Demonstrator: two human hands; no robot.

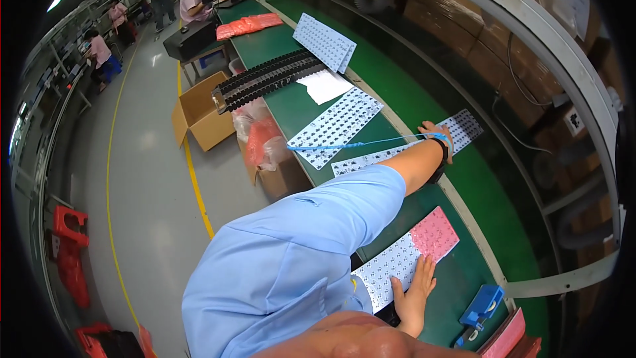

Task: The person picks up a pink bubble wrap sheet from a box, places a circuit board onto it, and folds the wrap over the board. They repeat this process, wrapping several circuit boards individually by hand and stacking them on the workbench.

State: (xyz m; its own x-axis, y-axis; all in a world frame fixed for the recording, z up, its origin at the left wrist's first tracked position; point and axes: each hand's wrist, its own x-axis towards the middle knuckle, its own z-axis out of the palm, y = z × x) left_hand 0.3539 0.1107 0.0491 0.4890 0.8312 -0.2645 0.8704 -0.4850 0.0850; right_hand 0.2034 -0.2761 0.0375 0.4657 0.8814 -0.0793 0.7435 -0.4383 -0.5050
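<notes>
My left hand (437, 138) reaches across the bench, its fingers curled over a long white circuit board (468, 128) patterned with dark spots. That board lies slantwise across the bench's rail, one end over the green strip beyond. A black band and a blue coiled cord (358, 144) are on my left wrist. Closer to me, my right hand (413, 295) rests with spread fingers against the edge of another white board (389, 269). Pink wrap (435, 233) covers that board's far end. A third patterned board (336, 127) lies farther up the bench.
A black slotted rack (273, 78) crosses the bench, with folded white boards (324, 41) beyond it. Red packets (248, 26) lie farther off. A blue tape dispenser (481, 311) sits near right. An open carton (205, 113) stands on the floor to the left. Several people are in the background.
</notes>
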